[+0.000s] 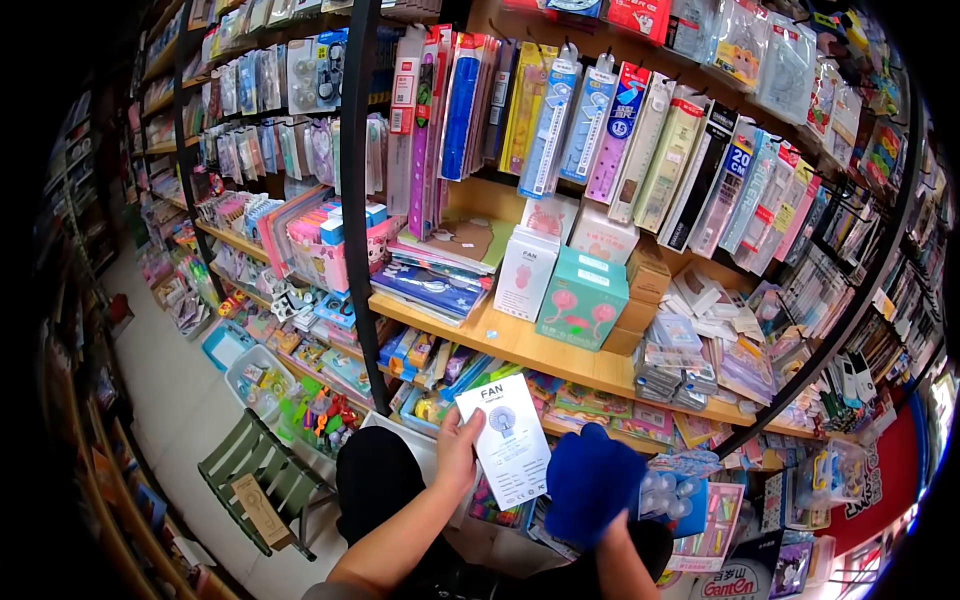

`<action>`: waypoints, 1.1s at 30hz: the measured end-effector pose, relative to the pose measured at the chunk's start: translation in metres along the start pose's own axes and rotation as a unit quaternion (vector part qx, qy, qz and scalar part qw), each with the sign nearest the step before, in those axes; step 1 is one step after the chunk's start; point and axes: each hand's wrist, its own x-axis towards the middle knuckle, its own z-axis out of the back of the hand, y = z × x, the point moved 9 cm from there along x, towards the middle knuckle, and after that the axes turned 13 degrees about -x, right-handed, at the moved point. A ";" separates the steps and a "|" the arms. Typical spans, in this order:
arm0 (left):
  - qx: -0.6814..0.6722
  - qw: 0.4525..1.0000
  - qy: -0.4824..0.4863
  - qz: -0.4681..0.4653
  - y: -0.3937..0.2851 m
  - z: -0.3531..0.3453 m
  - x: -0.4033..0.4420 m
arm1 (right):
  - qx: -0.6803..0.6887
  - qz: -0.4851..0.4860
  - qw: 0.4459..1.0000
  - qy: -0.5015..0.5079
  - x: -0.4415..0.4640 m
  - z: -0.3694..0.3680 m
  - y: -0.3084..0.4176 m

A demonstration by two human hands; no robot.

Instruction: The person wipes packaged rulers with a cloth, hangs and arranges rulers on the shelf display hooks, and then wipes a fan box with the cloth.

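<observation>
A white box printed "FAN" (pixel 519 455), with a picture of a small fan on its front, is upright in my left hand (pixel 458 447). My left hand is closed on the box's left edge, thumb on the front face. Over my right hand (pixel 617 527) is a blue cloth or mitt (pixel 592 485), its upper edge lobed. It hides my fingers, and whether I wear it or grip it I cannot tell. This hand is just right of the box, above my lap. Ahead, on the wooden shelf (pixel 470 330), stand a white fan box (pixel 527 272) and a green box (pixel 583 300).
Rulers in packets (pixel 566 125) hang above the shelf. A green folding stool (pixel 262 470) with a brown box (pixel 262 512) on it stands at lower left. Clear plastic tub (pixel 258 385) sits on the floor beyond it. To my right is a blue container (pixel 688 505) of round clear items.
</observation>
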 end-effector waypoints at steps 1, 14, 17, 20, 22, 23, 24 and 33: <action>0.021 1.000 -0.004 -0.010 0.004 -0.005 -0.006 | 0.285 -0.015 0.953 -0.104 -0.016 -0.043 0.007; 0.208 0.977 0.052 -0.010 0.034 -0.001 -0.046 | 0.311 -0.009 0.942 -0.121 0.014 -0.090 0.020; 0.241 0.968 0.060 -0.036 0.022 -0.011 -0.048 | 0.392 -0.195 0.899 0.010 0.002 -0.162 -0.014; 0.165 0.986 0.028 0.017 0.016 -0.010 -0.044 | 0.572 -0.292 0.755 -0.130 -0.013 -0.194 -0.052; 0.150 0.988 0.026 0.019 0.012 -0.008 -0.036 | 0.747 -0.360 0.555 -0.063 -0.027 -0.233 -0.046; 0.155 0.987 0.027 0.015 0.010 -0.006 -0.034 | 0.811 -0.364 0.451 -0.083 -0.031 -0.230 -0.041; 0.161 0.986 0.029 0.011 0.008 -0.005 -0.032 | 0.858 -0.326 0.397 -0.019 -0.035 -0.255 -0.037; 0.119 0.993 0.014 -0.012 0.007 0.001 -0.025 | 0.461 -0.044 0.872 -0.157 -0.013 -0.041 -0.022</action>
